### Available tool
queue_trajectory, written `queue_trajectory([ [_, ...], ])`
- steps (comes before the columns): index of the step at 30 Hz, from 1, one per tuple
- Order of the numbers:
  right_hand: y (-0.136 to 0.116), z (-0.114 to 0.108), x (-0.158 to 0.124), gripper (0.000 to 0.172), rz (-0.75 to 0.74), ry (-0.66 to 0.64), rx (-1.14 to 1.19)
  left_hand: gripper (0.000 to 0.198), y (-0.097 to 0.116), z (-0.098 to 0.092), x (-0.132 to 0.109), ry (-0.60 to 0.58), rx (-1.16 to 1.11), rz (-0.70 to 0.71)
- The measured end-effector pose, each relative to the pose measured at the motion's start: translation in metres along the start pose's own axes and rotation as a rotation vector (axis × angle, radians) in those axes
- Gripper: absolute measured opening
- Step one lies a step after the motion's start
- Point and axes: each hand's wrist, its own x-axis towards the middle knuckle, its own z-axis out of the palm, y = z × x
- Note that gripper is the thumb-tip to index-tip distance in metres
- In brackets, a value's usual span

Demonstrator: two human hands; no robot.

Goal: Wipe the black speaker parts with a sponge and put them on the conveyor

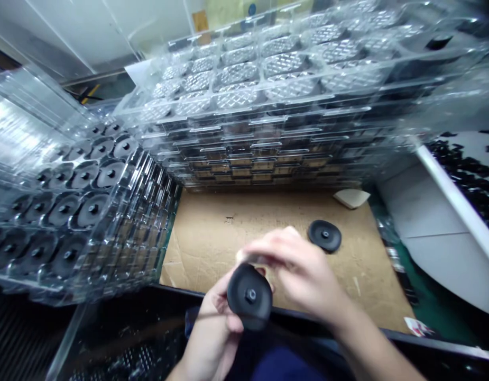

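Observation:
My left hand [214, 330] grips a black rounded part [244, 293] by its side, tilted so that its dished face and short central post show. At the part's upper edge is my right hand [295, 264], its fingers bent and pinched against the rim. The right hand is slightly blurred, and its fingertips are partly hidden. A second black part [324, 236] of the same shape lies post-up on the cardboard sheet [212, 211], beyond my right hand.
Clear plastic trays [236, 116] are stacked high along the back. To the left stands another tray stack [121, 211] with black parts in its pockets. A white bin [430, 211] with small black pieces is on the right. A pale wedge-shaped piece [352, 198] lies on the cardboard.

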Motion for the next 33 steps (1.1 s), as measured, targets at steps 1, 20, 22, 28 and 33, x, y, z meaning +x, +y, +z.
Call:
queue_trajectory([
  [1, 0.012, 0.000, -0.002, 0.022, 0.112, 0.037, -0.039, 0.072, 0.001, -0.001, -0.001, 0.052, -0.042, 0.004],
  [20, -0.052, 0.004, -0.006, 0.026, -0.043, -0.051, 0.017, 0.042, 0.001, -0.006, -0.001, 0.141, -0.200, -0.029],
  [22, -0.054, 0.004, -0.004, 0.025, 0.005, -0.171, 0.008, 0.046, 0.001, -0.008, -0.002, 0.152, -0.187, -0.006],
  [28, -0.053, 0.003, -0.010, 0.026, -0.141, 0.035, -0.074, 0.040, 0.003, -0.003, -0.008, 0.067, -0.220, -0.060],
  [33, -0.050, -0.027, -0.028, 0.026, -0.049, -0.169, -0.106, 0.050, 0.006, -0.006, -0.007, -0.060, -0.267, -0.113],
])
